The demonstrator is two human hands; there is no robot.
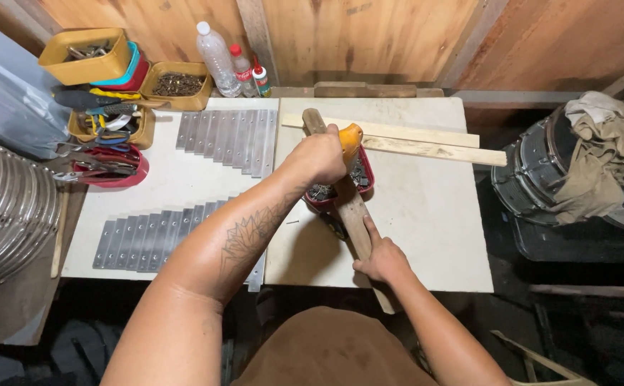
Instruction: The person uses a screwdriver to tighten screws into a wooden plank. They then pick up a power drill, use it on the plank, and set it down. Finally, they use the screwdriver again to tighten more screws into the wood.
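The wooden stick [349,207] lies diagonal on the white bench [426,214], its far end near the two pale laths [426,141], its near end past the bench edge, over a red tray of small metal parts [358,179].

Risk, as I judge it: the stick rests on the tray and not flat on the bench, so it can rock or roll, and the tray can tip and spill its parts. The fingers holding the stick are also close to the tool.

Left hand [319,155]: arm stretched fwd across the bench, fist closed around an orange-handled tool [351,136], pressed down on the stick approx. at the tray. Right hand [382,259]: nearer to the body, wrapped on the stick's lower part w/ one finger laid along it.
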